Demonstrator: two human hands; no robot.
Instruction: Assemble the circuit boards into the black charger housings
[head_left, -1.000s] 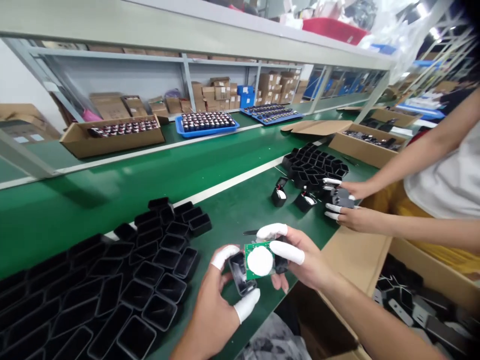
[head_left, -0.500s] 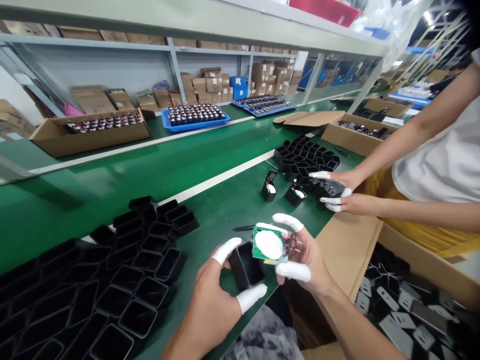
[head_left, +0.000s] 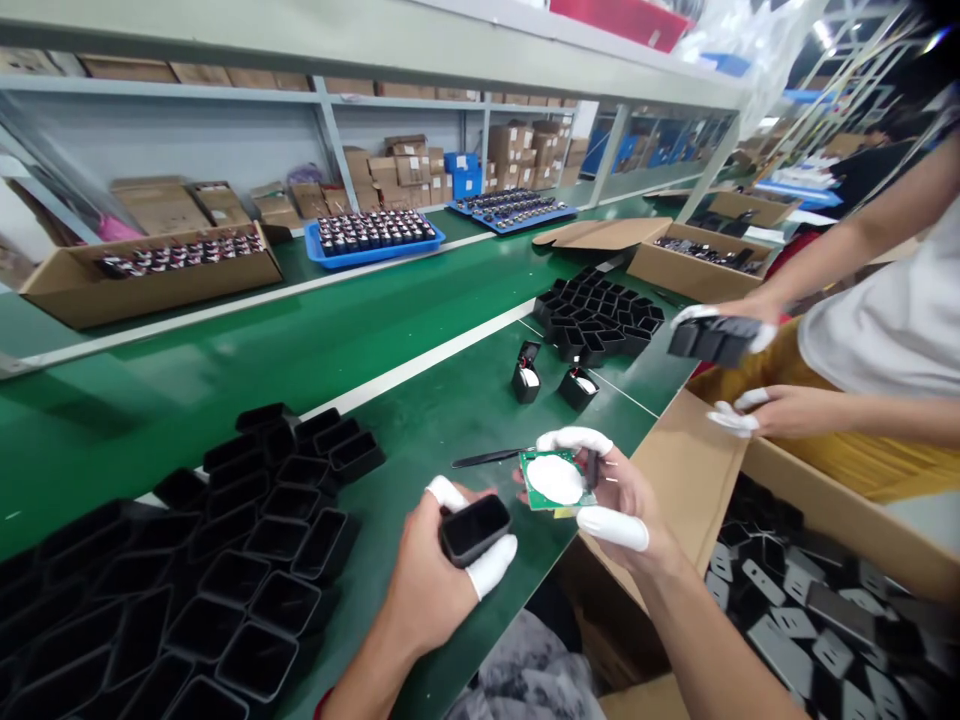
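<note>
My left hand pinches a small black plastic housing between thumb and forefinger, both in white finger cots, low at the centre. My right hand grips a green circuit board with a white dome, just right of the housing and apart from it. Black tweezers lie on the green mat just beyond my hands. A cluster of several empty black housings sits to my left.
A co-worker at right holds a black housing in one hand; the other hand rests on a cardboard box of black parts. Two filled housings and more empty ones lie ahead. Boxes and blue trays line the far side.
My hands have drawn apart: the housing moved down-left, the board stayed right. The co-worker lifted a black housing up and to the right. The view shifted slightly.
</note>
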